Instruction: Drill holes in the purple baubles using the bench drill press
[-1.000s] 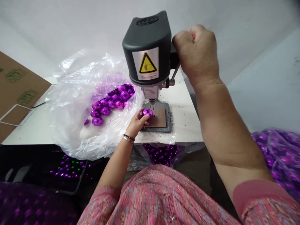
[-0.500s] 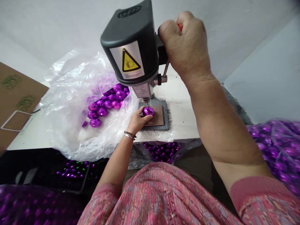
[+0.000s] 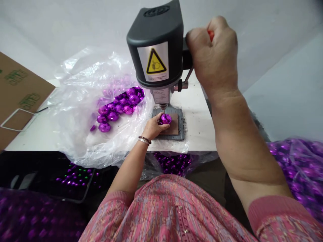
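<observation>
Between the thumb and fingers of my left hand [image 3: 153, 127] is a shiny purple faceted ball [image 3: 166, 119]. It rests on a brown board [image 3: 174, 129] laid over the grey base plate [image 3: 181, 134] of a drill press [image 3: 155, 47]. The drill bit [image 3: 164, 111] points down at the ball's top; I cannot tell how deep it reaches. Up at the right side of the machine, my right hand [image 3: 214, 50] is wrapped round a lever handle, whose red end [image 3: 211, 34] shows between the fingers.
Left of the press, a clear plastic bag [image 3: 78, 111] spills several purple balls [image 3: 112, 116] onto the white table [image 3: 202, 134]. A cardboard box [image 3: 22, 87] stands at the far left. Bags of purple balls [image 3: 300, 164] lie at the right and below the table. Dark shavings surround the base plate.
The whole view has shifted, so the press and both hands appear a little further right. Both hands keep their holds, and the ball stays under the bit.
</observation>
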`<state>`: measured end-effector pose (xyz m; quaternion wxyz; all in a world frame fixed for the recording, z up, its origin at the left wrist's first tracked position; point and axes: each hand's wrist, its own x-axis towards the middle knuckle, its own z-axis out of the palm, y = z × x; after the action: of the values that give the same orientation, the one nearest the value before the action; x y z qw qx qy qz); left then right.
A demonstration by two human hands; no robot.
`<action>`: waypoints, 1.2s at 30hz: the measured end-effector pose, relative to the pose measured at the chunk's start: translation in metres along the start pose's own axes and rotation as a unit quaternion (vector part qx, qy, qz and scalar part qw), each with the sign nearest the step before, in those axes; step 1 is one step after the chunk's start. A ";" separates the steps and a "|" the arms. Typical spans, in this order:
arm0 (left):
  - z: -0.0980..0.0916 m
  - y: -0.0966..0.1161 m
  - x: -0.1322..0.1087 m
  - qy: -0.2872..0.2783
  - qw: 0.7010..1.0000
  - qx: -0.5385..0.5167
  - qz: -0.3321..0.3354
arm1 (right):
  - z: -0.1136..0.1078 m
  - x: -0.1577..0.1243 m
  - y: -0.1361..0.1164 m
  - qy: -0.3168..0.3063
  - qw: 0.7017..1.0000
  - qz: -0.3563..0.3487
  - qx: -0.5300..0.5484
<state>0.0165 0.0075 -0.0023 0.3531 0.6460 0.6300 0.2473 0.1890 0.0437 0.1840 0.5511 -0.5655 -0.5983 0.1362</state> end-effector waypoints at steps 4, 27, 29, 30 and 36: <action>0.001 0.000 -0.001 0.001 1.000 -0.004 0.006 | -0.009 -0.033 0.015 0.010 0.992 -0.124 0.005; 0.003 -0.007 0.001 -0.004 0.999 -0.002 0.032 | 0.009 -0.107 0.082 0.155 0.924 -0.334 -0.099; 0.004 -0.007 0.001 -0.002 0.999 0.001 0.038 | 0.011 -0.108 0.084 0.167 0.924 -0.332 -0.094; 0.004 -0.008 0.001 -0.002 0.999 0.003 0.040 | 0.013 -0.108 0.085 0.172 0.925 -0.328 -0.091; 0.003 -0.007 -0.001 0.000 0.999 0.019 0.042 | 0.019 -0.113 0.088 0.177 0.931 -0.311 -0.066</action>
<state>0.0143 0.0063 -0.0093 0.3295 0.6784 0.6073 0.2497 0.1923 -0.0123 0.0507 0.6246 -0.4009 -0.6444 -0.1841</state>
